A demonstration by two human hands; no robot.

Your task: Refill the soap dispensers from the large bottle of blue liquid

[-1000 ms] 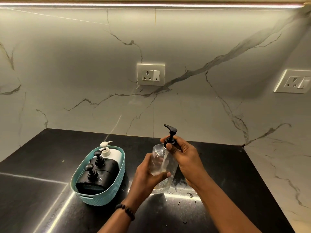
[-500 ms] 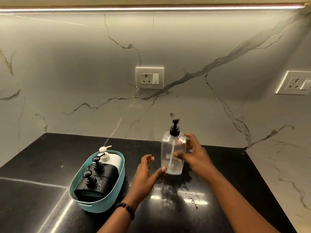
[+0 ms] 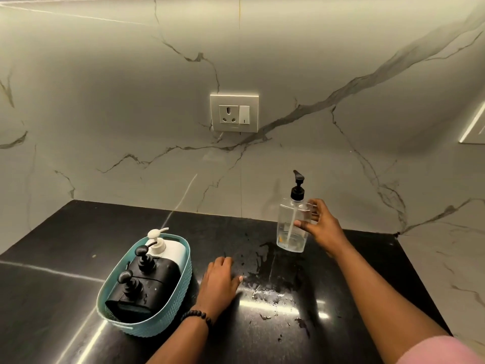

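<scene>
Teal plastic basket sits toward the left side of the black table, and it's packed with three pump dispensers: two black ones in front and a white one behind them, toward the back edge. Can't see any fill level on those, since the bodies are opaque, so no idea if they've been topped up.

Just right of the basket, the left hand rests flat on the table, fingers relaxed and holding nothing. Past that there's a wet, splashy patch on the stone, which could be water or soap; honestly can't tell.

Near the back edge, right of centre, the clear dispenser stands upright with its black pump on. The right hand is at its side, thumb on the front and fingers curled round the far side, so a light grip. It looks basically empty, maybe a thin film at the bottom.

So my read is that nothing's refilled yet. The big bottle of blue liquid isn't in view anywhere, and a second wall socket is cut off at the right edge.
</scene>
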